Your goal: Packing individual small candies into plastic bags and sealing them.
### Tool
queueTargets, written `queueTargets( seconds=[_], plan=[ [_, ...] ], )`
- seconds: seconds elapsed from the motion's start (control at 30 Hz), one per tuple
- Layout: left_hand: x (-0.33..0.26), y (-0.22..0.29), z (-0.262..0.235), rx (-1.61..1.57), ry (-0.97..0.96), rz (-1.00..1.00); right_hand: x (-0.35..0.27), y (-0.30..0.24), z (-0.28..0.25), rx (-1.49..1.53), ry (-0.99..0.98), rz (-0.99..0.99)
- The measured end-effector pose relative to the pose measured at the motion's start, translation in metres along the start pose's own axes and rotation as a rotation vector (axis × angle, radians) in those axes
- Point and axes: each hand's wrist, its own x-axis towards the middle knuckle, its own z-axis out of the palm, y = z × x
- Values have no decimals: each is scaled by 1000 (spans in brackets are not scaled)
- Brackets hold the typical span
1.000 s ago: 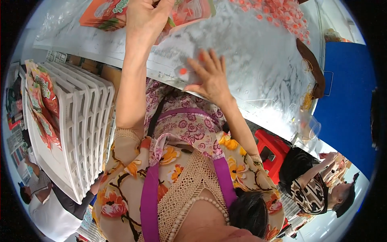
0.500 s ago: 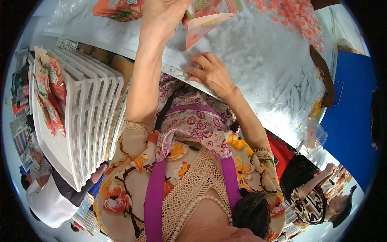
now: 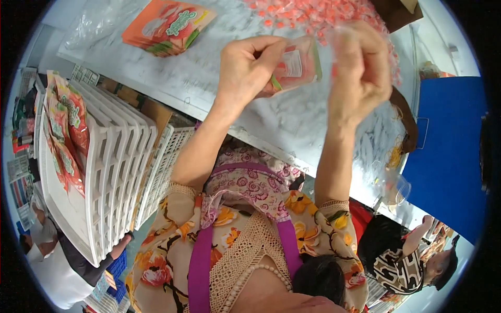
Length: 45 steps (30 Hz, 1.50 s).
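Note:
My left hand (image 3: 250, 70) pinches the upper edge of a small plastic pouch (image 3: 297, 65), red with a clear panel and a white label, and holds it above the marbled table. Just right of the pouch, my right hand (image 3: 362, 78) is raised with its fingers curled in. Its fingertips are blurred, so what they hold, if anything, cannot be made out. Beyond both hands lies a heap of small wrapped pink-red candies (image 3: 313, 13). A stack of flat printed pouches (image 3: 169, 26), orange-red with green, lies on the table left of my left hand.
At my left stand stacked white plastic trays (image 3: 112, 172), with filled red pouches (image 3: 68, 130) on the outermost. A clear plastic cup (image 3: 397, 190) and yellow rubber bands (image 3: 395, 156) lie near the table's right end. A blue board (image 3: 449, 156) is beyond. Co-workers sit on both sides.
My left hand has moved right and down from the flat stack with a pouch in it. My right hand has risen from the table's near edge to beside the pouch.

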Motion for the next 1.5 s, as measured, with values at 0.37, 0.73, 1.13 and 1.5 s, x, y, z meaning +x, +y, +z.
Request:
queueTargets(
  seconds=[0.37, 0.73, 1.13, 1.5],
  plan=[
    [2, -7, 15, -127, -53, -95, -9, 8, 33, 389, 44, 429],
    [37, -15, -4, -220, -27, -94, -141, 34, -77, -199, -513, 567],
    [-10, -10, -12, 134, -25, 124, -149, 5, -83, -56, -379, 627],
    [-12, 3, -19, 51, -33, 48, -47, -7, -28, -221, -429, 5]
  ],
)
